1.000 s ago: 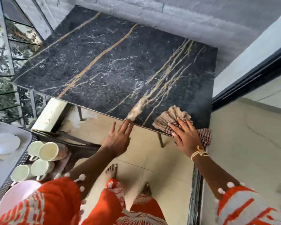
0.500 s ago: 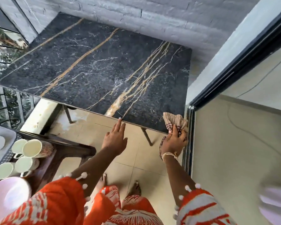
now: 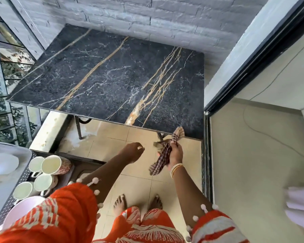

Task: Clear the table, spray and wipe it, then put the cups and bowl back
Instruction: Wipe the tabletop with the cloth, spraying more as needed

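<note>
Table (image 3: 104, 81) at twelve o'clock looks wiped and bare; your right hand (image 3: 175, 153) grips the checked cloth (image 3: 162, 155) off its near edge, your left hand (image 3: 132, 152) loosely curled, empty. Next, fetch the cups (image 3: 49, 165) at eight o'clock.

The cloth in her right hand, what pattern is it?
The cloth is checked, dark brown and beige, gripped by the right hand; the head view shows it.
</note>
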Demonstrator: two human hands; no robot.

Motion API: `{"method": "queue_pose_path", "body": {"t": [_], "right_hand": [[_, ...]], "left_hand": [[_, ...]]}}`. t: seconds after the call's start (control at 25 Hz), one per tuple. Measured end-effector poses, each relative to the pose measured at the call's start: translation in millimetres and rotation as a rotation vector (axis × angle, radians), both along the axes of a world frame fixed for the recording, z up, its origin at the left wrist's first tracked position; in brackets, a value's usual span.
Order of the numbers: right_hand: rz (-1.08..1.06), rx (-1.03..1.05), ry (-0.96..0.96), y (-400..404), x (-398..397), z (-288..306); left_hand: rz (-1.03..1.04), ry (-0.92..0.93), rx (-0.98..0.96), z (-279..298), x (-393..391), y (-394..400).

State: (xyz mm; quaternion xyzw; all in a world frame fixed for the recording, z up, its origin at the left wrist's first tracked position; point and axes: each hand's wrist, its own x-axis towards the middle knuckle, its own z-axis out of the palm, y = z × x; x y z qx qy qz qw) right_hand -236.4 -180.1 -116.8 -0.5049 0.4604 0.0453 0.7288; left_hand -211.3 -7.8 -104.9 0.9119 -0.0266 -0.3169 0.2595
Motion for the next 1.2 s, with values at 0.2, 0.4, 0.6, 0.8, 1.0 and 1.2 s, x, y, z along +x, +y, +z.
{"method": "queue_pose_path", "body": {"t": [0.2,0.4,0.6,0.8,1.0,1.2], "right_hand": [[0.118,0.519,-0.065,30.4,-7.4,30.1],[0.172,0.579,-0.105,73.2,-12.1,45.3],[0.146,0.494,-0.08,92.3,-5.7,57.2],[0.115,0.366,-0.072,94.8,2.5,58.7],[0.039,0.211,-0.052,69.4,4.0,61.2],[0.213,0.064,-0.007,73.6,-1.8,60.8]], "left_hand": [[0.494,0.61,-0.491,23.6,-6.8,19.0],[0.548,0.555,-0.666,35.9,-11.3,40.9],[0.726,0.386,-0.735,37.7,-18.0,59.5],[0.775,0.35,-0.824,46.0,-22.0,64.8],[0.839,0.139,-0.795,58.5,-16.7,75.7],[0.799,0.064,-0.726,59.3,-11.9,73.4]]}}
